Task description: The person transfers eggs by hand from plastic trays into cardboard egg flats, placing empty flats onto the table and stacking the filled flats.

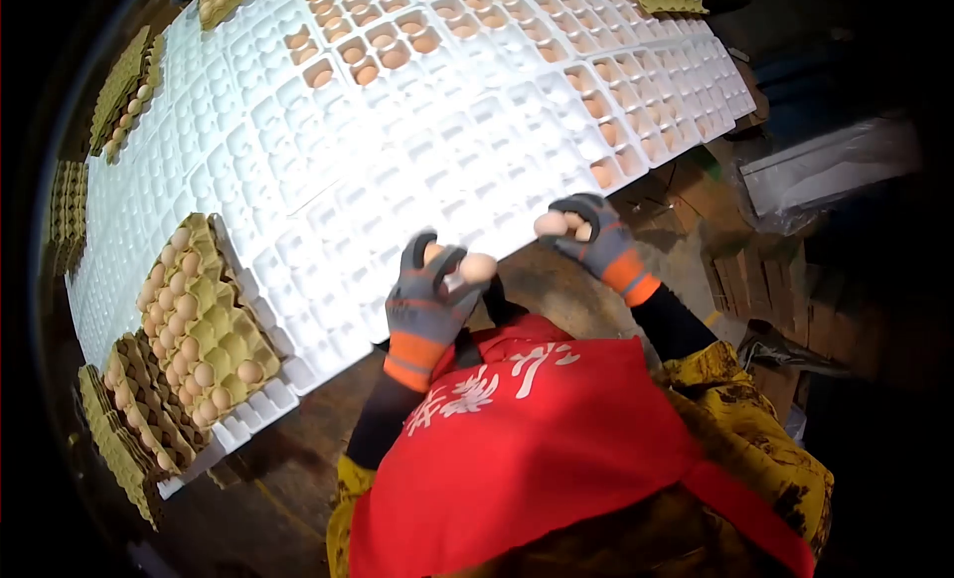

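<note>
Both hands wear grey gloves with orange cuffs. My left hand [429,292], near the front edge of the white moulded trays [397,170], is closed around eggs; a brown egg [478,269] shows at its fingertips and part of another shows between the fingers. To the right, my right hand [593,242] is curled around several eggs, with one pale brown egg [550,224] sticking out toward the left. Both hands are over or just beside the tray edge. Brown eggs [367,74] sit in tray pockets at the far side and along the right.
At the left stands a pulp egg carton [231,325] with several eggs, beside more stacked cartons [119,459]. Other carton stacks [119,91] line the far left edge. A plastic-wrapped white stack [835,165] is at the right, and a shoe [780,347] shows on the floor.
</note>
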`<control>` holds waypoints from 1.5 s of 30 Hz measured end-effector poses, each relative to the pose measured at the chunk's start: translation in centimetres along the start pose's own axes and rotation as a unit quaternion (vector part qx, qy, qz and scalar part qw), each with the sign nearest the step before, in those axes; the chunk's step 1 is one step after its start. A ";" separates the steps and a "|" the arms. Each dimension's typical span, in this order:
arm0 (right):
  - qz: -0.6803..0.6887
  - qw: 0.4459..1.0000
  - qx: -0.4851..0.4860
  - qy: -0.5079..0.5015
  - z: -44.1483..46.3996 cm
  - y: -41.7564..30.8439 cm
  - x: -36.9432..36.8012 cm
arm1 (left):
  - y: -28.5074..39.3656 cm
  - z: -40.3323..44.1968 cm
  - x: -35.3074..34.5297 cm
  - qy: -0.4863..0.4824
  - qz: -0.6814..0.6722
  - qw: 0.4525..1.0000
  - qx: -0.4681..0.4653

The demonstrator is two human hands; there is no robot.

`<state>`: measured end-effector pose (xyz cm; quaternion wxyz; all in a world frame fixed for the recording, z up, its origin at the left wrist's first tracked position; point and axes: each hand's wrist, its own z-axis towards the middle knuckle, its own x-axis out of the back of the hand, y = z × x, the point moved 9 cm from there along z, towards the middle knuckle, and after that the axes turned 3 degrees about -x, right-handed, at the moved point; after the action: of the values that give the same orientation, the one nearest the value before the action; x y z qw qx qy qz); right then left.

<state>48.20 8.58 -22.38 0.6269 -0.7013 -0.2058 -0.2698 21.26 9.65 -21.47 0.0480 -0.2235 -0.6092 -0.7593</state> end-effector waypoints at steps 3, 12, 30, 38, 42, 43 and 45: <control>-0.093 0.995 0.025 0.027 2.9 0.2 2.8 | 2.0 4.5 -4.0 0.011 0.193 0.980 -0.056; -0.004 0.996 0.070 0.049 8.9 2.7 0.4 | -0.1 7.4 -8.0 -0.012 0.404 0.914 0.023; -0.056 0.975 0.144 0.158 13.3 5.2 2.4 | -6.9 2.5 -1.7 0.145 0.208 0.965 -0.072; 0.103 0.933 0.299 -0.174 9.2 -27.3 -21.2 | -4.4 -5.9 28.9 0.351 0.247 0.903 -0.031; 0.051 0.883 0.412 -0.220 5.6 -38.9 -33.9 | -9.4 -9.4 38.1 0.127 0.479 0.866 0.060; 0.007 0.875 0.439 -0.203 5.4 -40.5 -37.0 | -10.5 -9.3 39.0 0.089 0.474 0.873 0.076; -0.122 0.855 0.467 -0.189 5.1 -42.0 -42.8 | -11.4 -8.5 40.4 0.025 0.452 0.885 0.106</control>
<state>-10.44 21.14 -17.68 0.7918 -0.3329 -0.5060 -0.0787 -21.26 12.53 -17.06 0.4251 -0.4492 -0.5173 -0.5916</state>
